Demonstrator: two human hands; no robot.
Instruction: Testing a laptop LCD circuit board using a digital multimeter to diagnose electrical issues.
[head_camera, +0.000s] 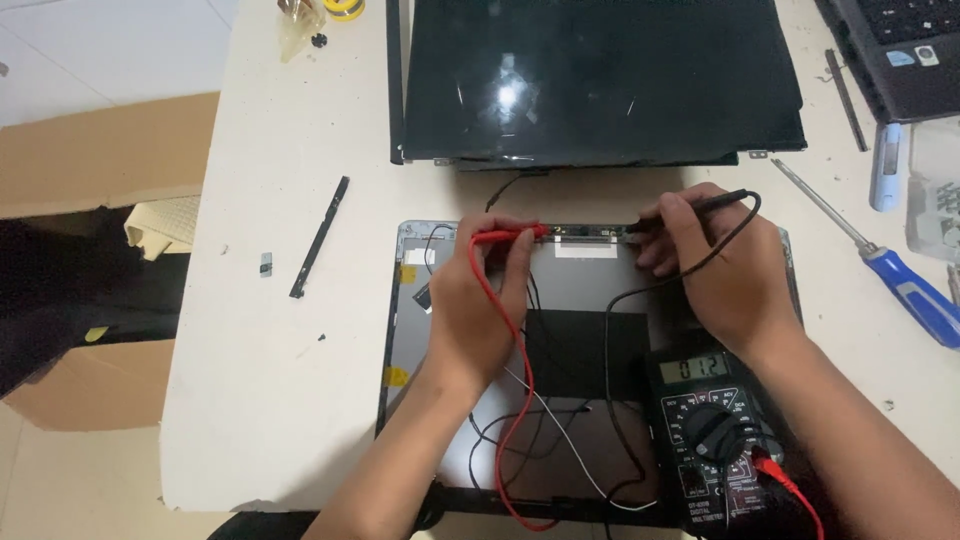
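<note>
My left hand (480, 300) grips a red multimeter probe (510, 236) whose tip touches a small circuit strip (585, 232) at the top edge of an opened laptop lid shell (415, 330). My right hand (715, 265) holds a black probe (700, 205) with its tip on the same strip from the right. Red and black leads run down to a black digital multimeter (715, 435) lying on the shell's lower right, its display lit.
A detached dark screen panel (600, 80) lies beyond the shell. A blue-handled screwdriver (890, 275) and a clear parts box (935, 190) sit at right, another laptop (900, 50) top right. A black plastic strip (320, 237) lies left. Cardboard (100, 150) is beside the table.
</note>
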